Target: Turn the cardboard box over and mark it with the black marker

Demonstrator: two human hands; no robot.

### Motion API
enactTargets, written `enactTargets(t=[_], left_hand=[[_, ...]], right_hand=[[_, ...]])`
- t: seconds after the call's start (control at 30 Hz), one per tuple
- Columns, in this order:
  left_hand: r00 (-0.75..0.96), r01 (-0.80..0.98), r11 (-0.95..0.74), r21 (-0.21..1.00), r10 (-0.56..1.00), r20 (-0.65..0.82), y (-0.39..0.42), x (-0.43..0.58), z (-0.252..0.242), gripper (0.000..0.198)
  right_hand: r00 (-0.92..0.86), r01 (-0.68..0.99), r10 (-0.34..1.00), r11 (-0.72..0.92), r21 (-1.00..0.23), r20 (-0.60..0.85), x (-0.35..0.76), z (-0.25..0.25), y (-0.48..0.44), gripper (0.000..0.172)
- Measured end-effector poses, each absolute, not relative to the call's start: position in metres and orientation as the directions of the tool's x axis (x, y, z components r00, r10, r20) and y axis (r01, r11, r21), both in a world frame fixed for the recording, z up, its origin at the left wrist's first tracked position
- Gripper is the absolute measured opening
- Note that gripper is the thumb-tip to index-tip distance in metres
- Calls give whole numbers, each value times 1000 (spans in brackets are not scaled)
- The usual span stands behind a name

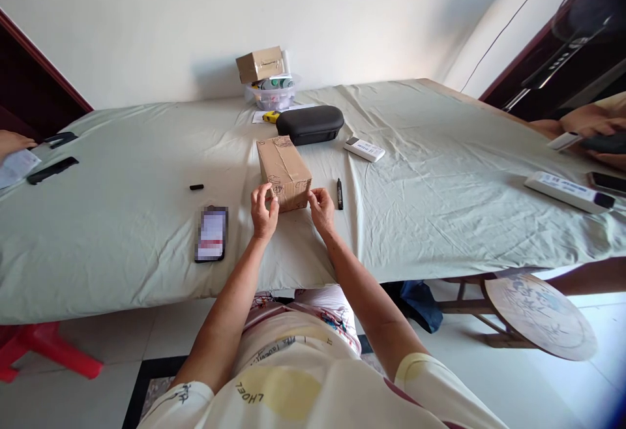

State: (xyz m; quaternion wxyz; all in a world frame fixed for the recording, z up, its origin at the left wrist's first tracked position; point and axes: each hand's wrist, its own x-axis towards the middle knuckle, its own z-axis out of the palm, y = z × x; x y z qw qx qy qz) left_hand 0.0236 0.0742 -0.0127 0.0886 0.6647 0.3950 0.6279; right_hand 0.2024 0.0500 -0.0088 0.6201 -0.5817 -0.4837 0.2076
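A closed cardboard box (pixel 285 163) with black line drawings stands on the cloth-covered table in front of me. At its near left corner, my left hand (pixel 265 212) touches the cardboard with curled fingers and thumb. My right hand (pixel 321 208) grips the near right edge, thumb and fingertips pressed together there. Just right of that hand lies an uncapped black marker (pixel 340 194). Its black cap (pixel 196 187) seems to be the small piece on the left. A phone (pixel 212 234) with a lit, blurred screen lies left of my left hand.
Behind the box are a black zip case (pixel 311 124), a yellow tool (pixel 270 117) and a plastic tub (pixel 270 95) topped by another carton (pixel 259 64). A white box (pixel 364 149) sits to the right. Other people's hands (pixel 594 122) show at both sides. A stool (pixel 540 315) stands below right.
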Motion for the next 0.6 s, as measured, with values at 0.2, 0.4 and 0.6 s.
enactTargets(t=[0.2,0.4,0.6], left_hand=[[-122,397,-676,620,631,766,79,22,-1,33],[-131,444,-680,583,595,793,81,24,6,29],[-133,469,-662,584,601,788,81,25,8,24]], right_hand=[[457,287,830,203,-936,320,202,-7,49,44],[458,284,827,213,-935,327,201,-8,49,43],[433,307,831,228,-924,349,204,-11,51,46]])
